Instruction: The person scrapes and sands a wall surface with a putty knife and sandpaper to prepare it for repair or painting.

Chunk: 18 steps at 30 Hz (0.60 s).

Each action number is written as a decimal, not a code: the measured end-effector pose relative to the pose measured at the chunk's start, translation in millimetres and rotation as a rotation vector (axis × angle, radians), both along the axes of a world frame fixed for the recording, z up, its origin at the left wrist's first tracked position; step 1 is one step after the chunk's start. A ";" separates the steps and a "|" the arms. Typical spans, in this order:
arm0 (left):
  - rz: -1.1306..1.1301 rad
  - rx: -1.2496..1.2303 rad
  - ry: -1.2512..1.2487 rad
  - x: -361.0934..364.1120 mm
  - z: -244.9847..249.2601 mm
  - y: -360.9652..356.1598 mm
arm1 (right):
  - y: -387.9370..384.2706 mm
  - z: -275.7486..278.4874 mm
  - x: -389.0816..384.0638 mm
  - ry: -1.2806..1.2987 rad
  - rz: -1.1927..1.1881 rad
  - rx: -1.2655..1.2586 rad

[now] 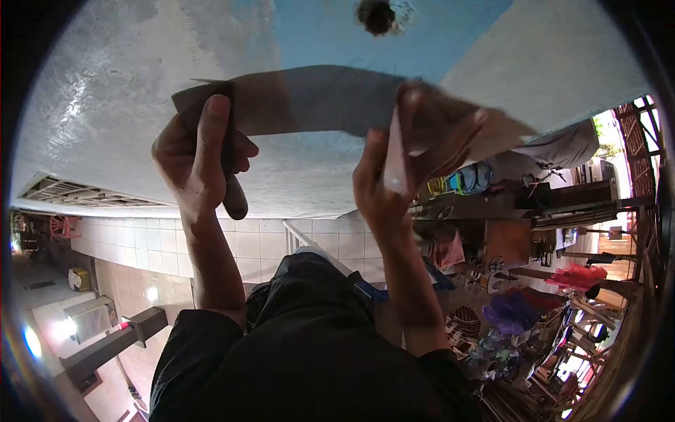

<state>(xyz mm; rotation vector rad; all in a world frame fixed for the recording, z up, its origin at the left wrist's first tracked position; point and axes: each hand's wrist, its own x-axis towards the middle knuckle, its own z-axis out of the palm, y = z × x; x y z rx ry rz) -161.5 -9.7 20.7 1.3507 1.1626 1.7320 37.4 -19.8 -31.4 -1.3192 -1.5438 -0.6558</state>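
Note:
My left hand (204,148) is closed around a dark handle (235,200), its thumb laid along it. A long, curved, dark grey flat strip (309,102) stretches from the top of this handle toward my right hand; whether it is joined to the handle is unclear. My right hand (401,162), blurred by motion, grips a pale, narrow, pointed flat piece (396,165) at the right end of the strip. Behind both hands is a wall surface (302,169) painted white, grey and blue, with a dark round hole (376,17) near the top.
A vent grille (91,191) lies at the left. White tiles (246,246) run below the painted surface. At the right are a wooden cabinet (508,243), a purple plastic bag (512,313), red plastic (580,277) and piled timber. A dark beam (105,352) stands lower left.

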 end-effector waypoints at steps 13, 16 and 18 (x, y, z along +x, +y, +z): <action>-0.011 0.031 0.006 -3.0 -4.2 0.5 | 5.0 0.6 -5.0 0.185 0.186 0.033; -0.005 0.007 -0.011 1.7 -2.7 -0.3 | -2.9 14.6 -6.7 0.512 0.471 -0.256; 0.006 0.002 -0.034 3.1 0.3 -0.3 | -5.1 2.5 -1.5 0.271 0.220 -0.182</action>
